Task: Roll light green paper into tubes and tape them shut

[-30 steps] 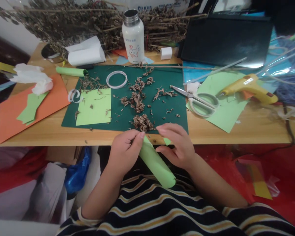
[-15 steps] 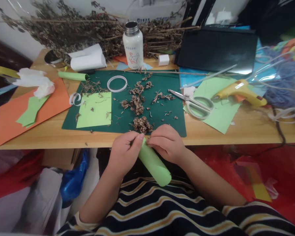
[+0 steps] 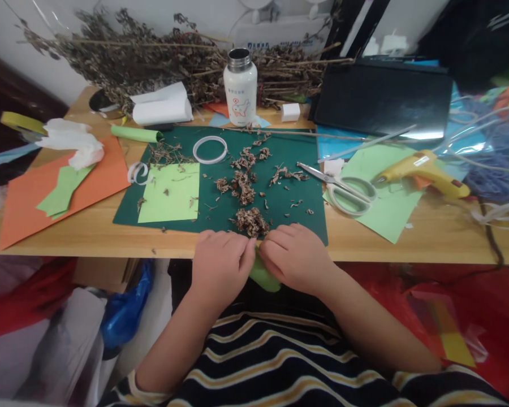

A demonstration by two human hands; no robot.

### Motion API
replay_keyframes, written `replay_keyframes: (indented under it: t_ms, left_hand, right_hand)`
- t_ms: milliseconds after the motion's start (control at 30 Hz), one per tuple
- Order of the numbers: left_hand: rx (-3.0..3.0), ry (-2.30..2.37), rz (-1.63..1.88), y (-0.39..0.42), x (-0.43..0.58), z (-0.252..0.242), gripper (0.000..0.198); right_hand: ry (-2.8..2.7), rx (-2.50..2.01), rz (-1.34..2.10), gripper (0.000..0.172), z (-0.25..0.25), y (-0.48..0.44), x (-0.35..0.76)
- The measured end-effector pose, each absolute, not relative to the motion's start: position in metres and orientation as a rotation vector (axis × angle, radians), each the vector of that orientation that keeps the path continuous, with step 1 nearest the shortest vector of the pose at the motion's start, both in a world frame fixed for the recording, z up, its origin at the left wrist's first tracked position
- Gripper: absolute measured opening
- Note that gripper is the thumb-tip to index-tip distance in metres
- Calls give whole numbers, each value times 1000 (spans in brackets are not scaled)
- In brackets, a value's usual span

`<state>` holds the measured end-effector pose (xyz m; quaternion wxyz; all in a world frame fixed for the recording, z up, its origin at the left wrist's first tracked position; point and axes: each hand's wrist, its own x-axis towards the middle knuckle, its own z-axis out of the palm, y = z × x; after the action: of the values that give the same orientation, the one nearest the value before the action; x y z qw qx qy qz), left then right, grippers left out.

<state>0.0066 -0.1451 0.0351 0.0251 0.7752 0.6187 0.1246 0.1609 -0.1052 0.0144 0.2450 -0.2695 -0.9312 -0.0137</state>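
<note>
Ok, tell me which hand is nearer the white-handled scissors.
Right. The right hand is left of the white-handled scissors and closer to the body; the left hand is farther left.

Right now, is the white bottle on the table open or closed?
Open: the white bottle has no cap, and its dark mouth shows.

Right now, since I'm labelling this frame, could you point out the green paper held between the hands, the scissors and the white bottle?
Held green paper [image 3: 264, 276]: head view, on its visible lower part.
Scissors [image 3: 331, 180]: head view, on the pivot.
White bottle [image 3: 240, 95]: head view, on its body.
</note>
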Motion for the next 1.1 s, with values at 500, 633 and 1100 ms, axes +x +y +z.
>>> replay_keyframes:
  t_ms: [500,633,1100]
  left_hand:
    - [2349,1942,279,-150,9,33,38]
    - [2228,1943,406,-149,4,35,38]
    - [1715,1704,707,-151,-4,38,35]
  right_hand:
    - [-3147,-780,285,11,53,-107,162]
    - [-2947,-862,594,17,40,-106,171]
    - [-2657,-788,338,30,39,-155,186]
